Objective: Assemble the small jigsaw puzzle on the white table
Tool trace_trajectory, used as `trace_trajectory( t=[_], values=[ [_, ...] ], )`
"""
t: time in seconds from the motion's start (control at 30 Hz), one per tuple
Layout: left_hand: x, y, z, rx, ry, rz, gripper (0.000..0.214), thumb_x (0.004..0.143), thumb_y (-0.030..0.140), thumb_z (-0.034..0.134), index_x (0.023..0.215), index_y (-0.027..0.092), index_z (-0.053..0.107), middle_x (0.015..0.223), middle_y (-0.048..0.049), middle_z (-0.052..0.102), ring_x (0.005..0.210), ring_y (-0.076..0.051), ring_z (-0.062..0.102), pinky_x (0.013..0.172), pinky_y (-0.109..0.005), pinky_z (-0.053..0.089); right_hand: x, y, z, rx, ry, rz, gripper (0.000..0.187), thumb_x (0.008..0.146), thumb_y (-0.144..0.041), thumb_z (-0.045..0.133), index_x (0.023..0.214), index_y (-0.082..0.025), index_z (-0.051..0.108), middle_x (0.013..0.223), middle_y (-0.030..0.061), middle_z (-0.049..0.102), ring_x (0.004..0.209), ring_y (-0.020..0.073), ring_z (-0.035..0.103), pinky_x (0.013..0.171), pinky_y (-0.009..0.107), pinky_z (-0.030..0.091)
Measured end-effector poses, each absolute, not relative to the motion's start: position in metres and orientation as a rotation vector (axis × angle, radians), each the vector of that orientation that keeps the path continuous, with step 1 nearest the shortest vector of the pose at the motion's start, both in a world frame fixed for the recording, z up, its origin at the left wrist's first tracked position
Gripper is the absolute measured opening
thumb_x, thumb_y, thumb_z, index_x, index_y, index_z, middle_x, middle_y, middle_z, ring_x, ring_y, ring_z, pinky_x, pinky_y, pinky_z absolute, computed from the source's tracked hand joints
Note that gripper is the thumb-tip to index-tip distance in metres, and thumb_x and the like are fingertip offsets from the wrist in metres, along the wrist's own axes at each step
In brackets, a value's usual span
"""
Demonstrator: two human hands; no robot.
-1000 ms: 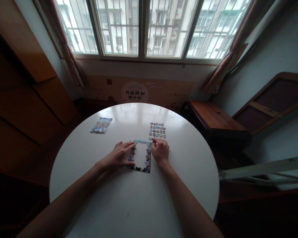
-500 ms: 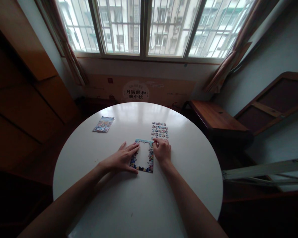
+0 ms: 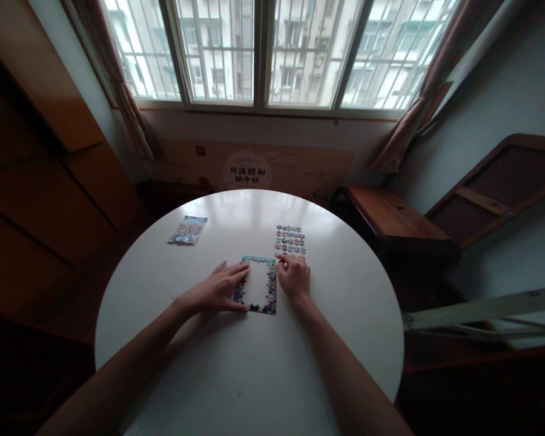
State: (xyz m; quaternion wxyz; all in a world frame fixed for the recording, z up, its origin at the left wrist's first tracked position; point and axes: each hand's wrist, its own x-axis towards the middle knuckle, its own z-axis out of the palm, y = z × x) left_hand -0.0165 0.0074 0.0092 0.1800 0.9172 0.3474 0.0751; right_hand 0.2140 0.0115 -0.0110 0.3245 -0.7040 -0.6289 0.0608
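Note:
A rectangular border of joined jigsaw pieces (image 3: 271, 293) lies flat on the white round table, with bare tabletop inside it. My left hand (image 3: 220, 287) rests over the left side of this border, fingers spread, fingertips on its upper left and thumb by the lower edge. My right hand (image 3: 294, 275) is closed, knuckles up, just beside the border's upper right corner. Its fingers are curled in, and whatever they may pinch is too small to make out. Loose jigsaw pieces (image 3: 290, 236) lie in several neat rows just beyond my right hand, which hides the nearest ones.
A printed picture sheet or packet (image 3: 188, 230) lies at the table's far left. Around the round table (image 3: 249, 369) stand a wooden bench (image 3: 390, 212) at right, wooden cabinets (image 3: 27, 194) at left and a barred window (image 3: 258, 54) ahead.
The whole view has shifted slightly. My right hand sits marginally farther from the border's right side. My left hand stays spread on the border.

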Motion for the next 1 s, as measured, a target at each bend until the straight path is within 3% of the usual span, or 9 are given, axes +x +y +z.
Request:
trace_trajectory(
  t=[0.43, 0.57, 0.77, 1.0],
  values=[
    [-0.031, 0.022, 0.003, 2.584, 1.25, 0.281, 0.083, 0.075, 0.064, 0.052, 0.142, 0.021, 0.029, 0.149, -0.0141, 0.025, 0.137, -0.028, 0.024, 0.111, -0.047, 0.013, 0.214, 0.013, -0.012, -1.783, -1.692, 0.159, 0.026, 0.083, -0.019, 0.048, 0.098, -0.021, 0.069, 0.097, 0.0049, 0.067, 0.093, 0.0207, 0.054, 0.089, 0.035, 0.036],
    [-0.034, 0.026, 0.001, 2.575, 1.353, 0.369, 0.082, 0.077, 0.063, 0.051, 0.142, 0.02, 0.027, 0.147, -0.0145, 0.03, 0.134, -0.028, 0.029, 0.11, -0.048, 0.017, 0.21, 0.012, -0.015, -1.623, -1.774, 0.222, 0.028, 0.082, -0.017, 0.048, 0.101, -0.018, 0.068, 0.095, 0.0064, 0.068, 0.094, 0.0194, 0.054, 0.087, 0.031, 0.038],
    [-0.034, 0.026, 0.0, 2.569, 1.406, 0.368, 0.07, 0.079, 0.063, 0.047, 0.135, 0.022, 0.04, 0.143, -0.0128, 0.037, 0.132, -0.029, 0.032, 0.108, -0.052, 0.02, 0.202, 0.007, -0.012, -1.51, -1.881, 0.3, 0.028, 0.083, -0.017, 0.05, 0.104, -0.018, 0.067, 0.097, 0.0059, 0.068, 0.094, 0.019, 0.055, 0.087, 0.03, 0.039],
    [-0.028, 0.024, -0.002, 2.578, 1.442, 0.414, 0.066, 0.081, 0.06, 0.048, 0.134, 0.022, 0.041, 0.141, -0.012, 0.04, 0.13, -0.03, 0.035, 0.106, -0.052, 0.024, 0.202, 0.007, -0.013, -1.488, -1.895, 0.328, 0.028, 0.081, -0.016, 0.051, 0.103, -0.019, 0.068, 0.095, 0.0052, 0.068, 0.093, 0.019, 0.055, 0.086, 0.03, 0.039]
  ],
)
